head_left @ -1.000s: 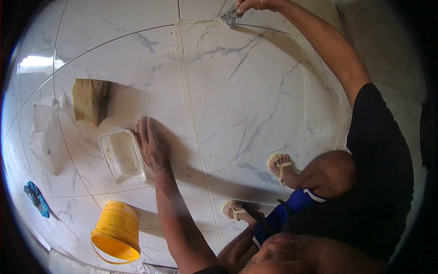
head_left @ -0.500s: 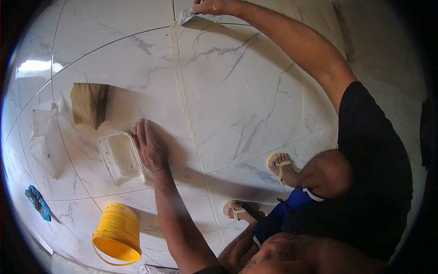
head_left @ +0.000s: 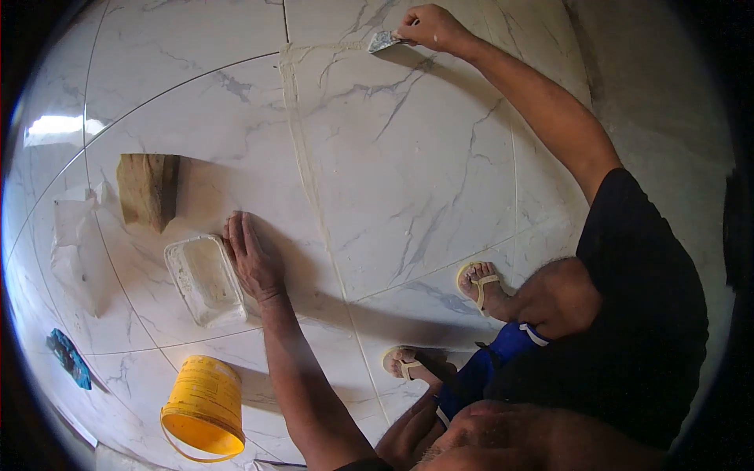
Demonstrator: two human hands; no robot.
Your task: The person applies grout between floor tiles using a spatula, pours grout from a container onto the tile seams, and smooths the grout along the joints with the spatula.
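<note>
My right hand [head_left: 432,28] grips a putty knife [head_left: 382,41], its blade against the tiled floor [head_left: 400,165] at the top of the view. Pale grout [head_left: 302,149] is smeared along the joint that runs down from the upper middle, and along the joint beside the blade. My left hand [head_left: 253,257] lies flat on the floor with its fingers stretched out, at the right side of a white tub [head_left: 206,281]. Pale residue coats the inside of the tub.
A brown block [head_left: 147,191] stands beyond the tub, with a clear plastic bag [head_left: 76,255] to its left. Nearer are a yellow bucket [head_left: 203,408] on its side and a crumpled blue item [head_left: 69,359]. My sandalled feet [head_left: 481,287] are at lower right.
The putty knife in my right hand went left to the joint corner, then back right along the joint. My left hand stays beside the tub. The whole view has shifted slightly.
</note>
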